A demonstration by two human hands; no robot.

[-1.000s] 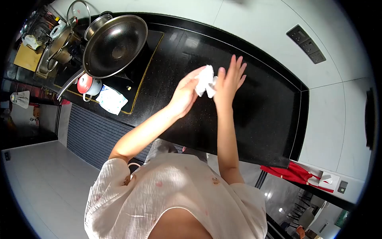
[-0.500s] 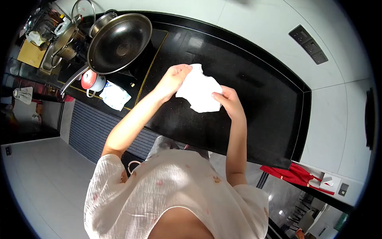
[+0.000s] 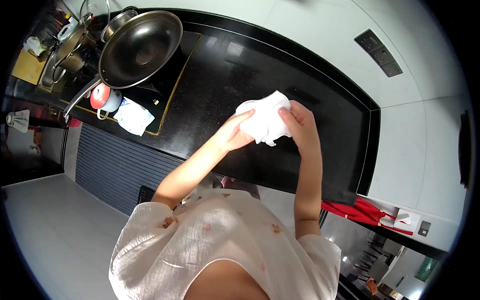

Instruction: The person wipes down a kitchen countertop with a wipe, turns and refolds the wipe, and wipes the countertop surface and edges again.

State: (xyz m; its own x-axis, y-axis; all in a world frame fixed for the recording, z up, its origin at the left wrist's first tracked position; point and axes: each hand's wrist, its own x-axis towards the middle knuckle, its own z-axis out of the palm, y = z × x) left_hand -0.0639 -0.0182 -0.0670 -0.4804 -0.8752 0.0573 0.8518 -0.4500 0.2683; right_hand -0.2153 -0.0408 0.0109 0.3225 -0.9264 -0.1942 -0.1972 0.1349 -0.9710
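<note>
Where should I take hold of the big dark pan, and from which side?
Probably by the long handle, coming from the front left: it juts out that way, beyond the round pan. Mind the red-topped mug close beside it.

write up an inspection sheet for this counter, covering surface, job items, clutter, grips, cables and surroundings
Surface: black counter, pale specks or glints on it
Job's things: white sheet, rumpled, held above the black counter; cloth or paper, cannot tell
Clutter: wok, red-topped mug and packet grouped at the stove, on the left
Grips: left grip and right grip both on the white sheet, one at each side
Cables: nothing seen
Surroundings: pale wall with sockets; red cloth at lower right
</note>
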